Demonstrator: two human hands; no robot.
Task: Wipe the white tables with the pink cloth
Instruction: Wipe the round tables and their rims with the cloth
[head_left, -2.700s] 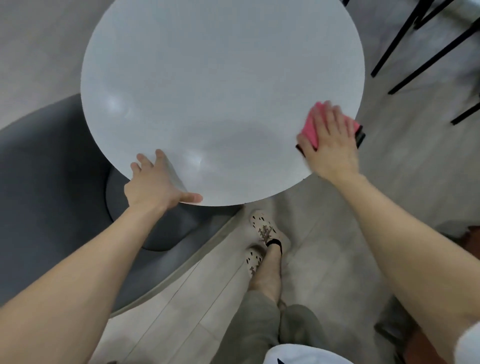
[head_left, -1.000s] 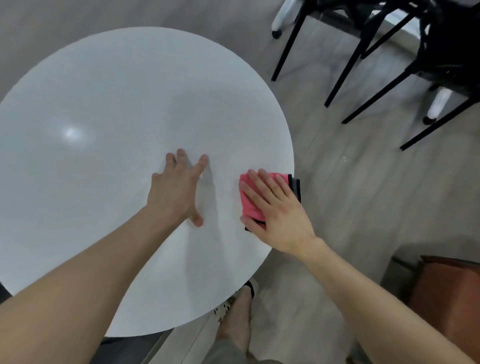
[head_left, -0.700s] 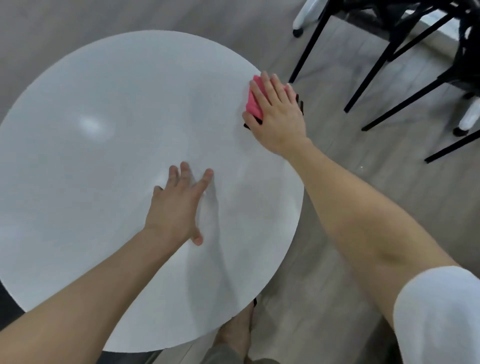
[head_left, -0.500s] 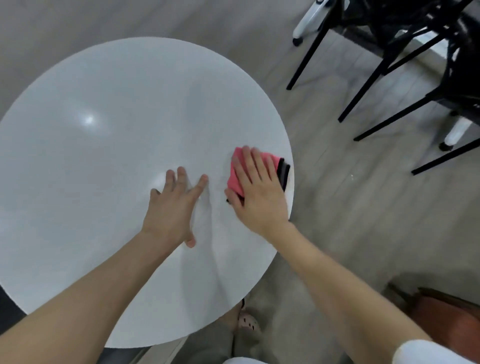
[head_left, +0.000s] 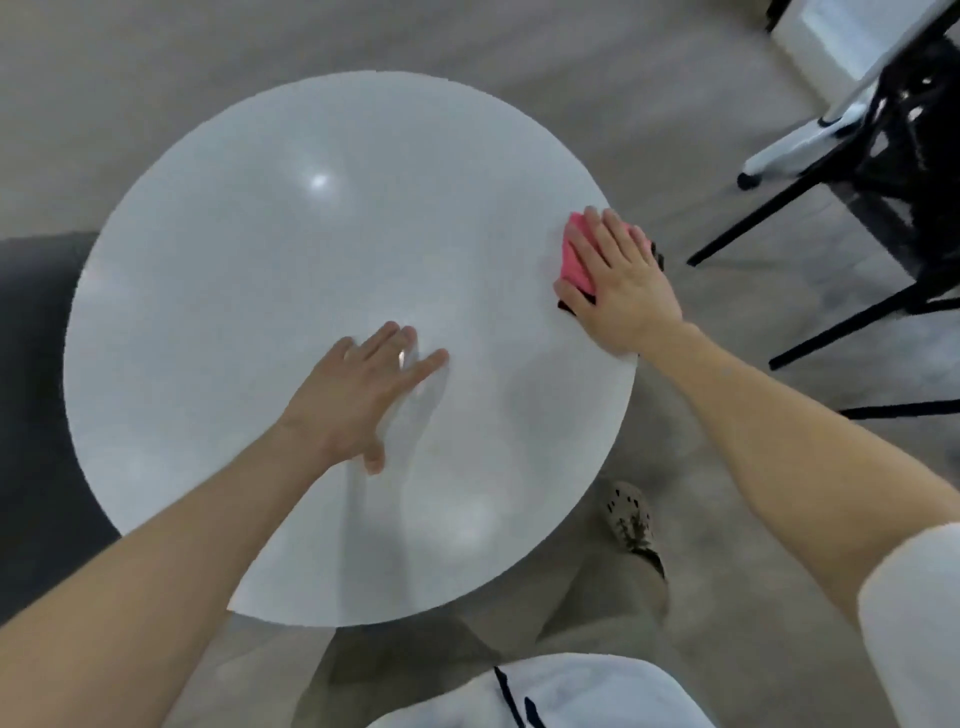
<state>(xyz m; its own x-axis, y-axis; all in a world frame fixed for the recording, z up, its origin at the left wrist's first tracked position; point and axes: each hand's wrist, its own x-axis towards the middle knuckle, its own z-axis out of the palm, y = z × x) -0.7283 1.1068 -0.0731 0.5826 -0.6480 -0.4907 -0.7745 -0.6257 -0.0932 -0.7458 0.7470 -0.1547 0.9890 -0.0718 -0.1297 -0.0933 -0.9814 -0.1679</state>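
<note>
A round white table (head_left: 249, 312) fills the middle of the view. My right hand (head_left: 621, 283) lies flat with straight fingers on the folded pink cloth (head_left: 575, 254), pressing it onto the table's right edge. A dark underside of the cloth peeks out by my fingers and thumb. My left hand (head_left: 363, 395) rests palm down, fingers spread, on the tabletop near its middle, apart from the cloth.
Black chair legs (head_left: 810, 192) and a white castor leg (head_left: 795, 148) stand on the grey floor to the right. A dark grey seat (head_left: 31, 415) sits under the table's left side. My foot (head_left: 631, 525) is beside the table's near right edge.
My right hand slid the cloth back and forth along the table's right rim; it now sits farther out toward the edge than half a second ago. My left hand stayed planted mid-table.
</note>
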